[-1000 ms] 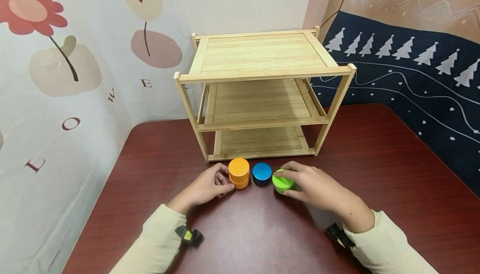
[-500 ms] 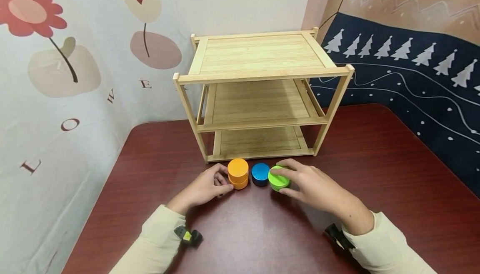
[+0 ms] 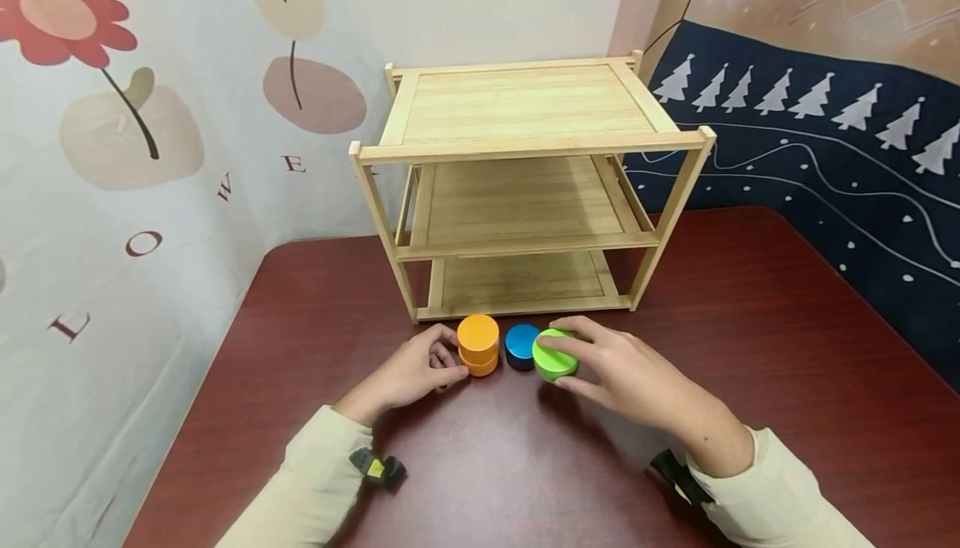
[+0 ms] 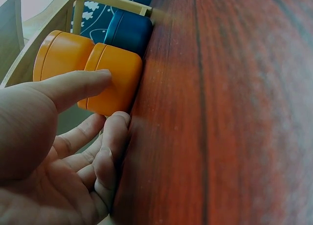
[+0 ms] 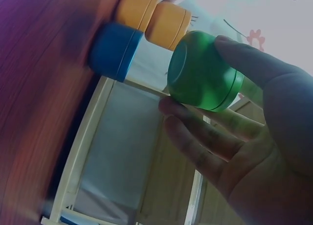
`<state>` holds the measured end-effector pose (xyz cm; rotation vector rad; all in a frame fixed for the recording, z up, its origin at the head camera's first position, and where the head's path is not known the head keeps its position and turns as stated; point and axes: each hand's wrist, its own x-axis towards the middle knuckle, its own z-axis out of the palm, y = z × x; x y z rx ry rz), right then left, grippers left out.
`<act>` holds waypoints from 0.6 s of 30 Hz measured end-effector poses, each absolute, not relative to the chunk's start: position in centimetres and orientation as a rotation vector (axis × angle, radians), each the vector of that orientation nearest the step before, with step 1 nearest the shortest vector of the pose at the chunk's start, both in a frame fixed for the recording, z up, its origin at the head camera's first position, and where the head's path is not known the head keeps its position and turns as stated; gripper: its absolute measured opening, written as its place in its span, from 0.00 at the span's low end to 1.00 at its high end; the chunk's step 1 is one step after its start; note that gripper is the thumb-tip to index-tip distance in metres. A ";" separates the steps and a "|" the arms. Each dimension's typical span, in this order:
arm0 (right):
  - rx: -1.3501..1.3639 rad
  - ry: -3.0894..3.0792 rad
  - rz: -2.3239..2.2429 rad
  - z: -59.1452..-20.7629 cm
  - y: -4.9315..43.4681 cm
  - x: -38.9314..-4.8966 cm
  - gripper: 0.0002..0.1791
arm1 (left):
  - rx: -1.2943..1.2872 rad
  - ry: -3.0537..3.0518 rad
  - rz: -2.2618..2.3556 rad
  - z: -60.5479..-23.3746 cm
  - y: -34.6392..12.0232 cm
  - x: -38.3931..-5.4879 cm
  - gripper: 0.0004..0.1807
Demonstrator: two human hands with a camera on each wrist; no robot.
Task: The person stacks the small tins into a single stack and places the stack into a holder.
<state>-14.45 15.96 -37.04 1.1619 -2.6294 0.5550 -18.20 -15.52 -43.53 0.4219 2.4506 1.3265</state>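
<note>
Two small round orange jars stand stacked before the shelf; the upper orange jar sits on the lower orange jar. My left hand is at their left side, its thumb against the lower one and its fingers close by. A blue jar with a shiny lid rests on the table to their right. In my right hand a green jar is gripped between thumb and fingers. The right wrist view shows it raised off the table, just right of the blue jar.
A three-tier wooden shelf stands on the dark red table right behind the jars. Patterned cloth backdrops surround the table at the back and sides. A small device is strapped at each wrist.
My right hand has lifted the green jar and shifted it left, closer to the blue jar. My left hand and the orange stack have kept their place.
</note>
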 end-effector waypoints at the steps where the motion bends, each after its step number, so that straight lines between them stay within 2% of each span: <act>1: 1.163 -2.627 0.557 -37.0 15.9 -14.4 0.27 | 0.422 2.452 1.324 -43.5 -15.5 -18.3 0.23; 18: 1.180 -2.609 0.573 -36.5 15.5 -13.8 0.29 | 0.408 2.465 1.302 -43.3 -15.5 -18.1 0.23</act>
